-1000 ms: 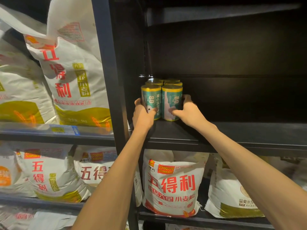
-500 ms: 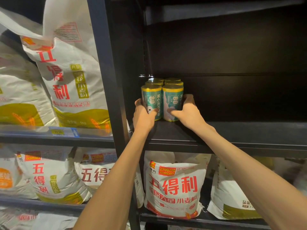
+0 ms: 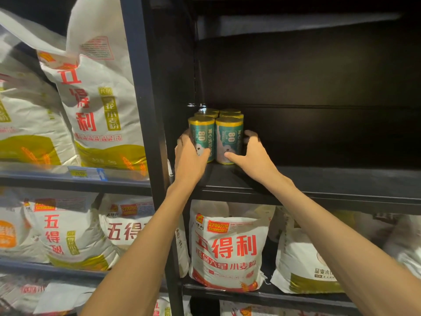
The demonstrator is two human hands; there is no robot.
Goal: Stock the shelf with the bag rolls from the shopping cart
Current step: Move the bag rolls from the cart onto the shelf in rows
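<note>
Upright bag rolls (image 3: 215,137) bracketed between left hand (image 3: 191,153) and right hand (image 3: 250,153), both loosely cupped, fingers touching outer sides.

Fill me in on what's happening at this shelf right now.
A person is stocking bag rolls on a dark shelf. The rolls stand upright in two columns at the shelf's left end. The left hand grips the front left roll; the right hand cups the front right one, thumb on its front. Flour sacks fill the shelves below and to the left.
</note>
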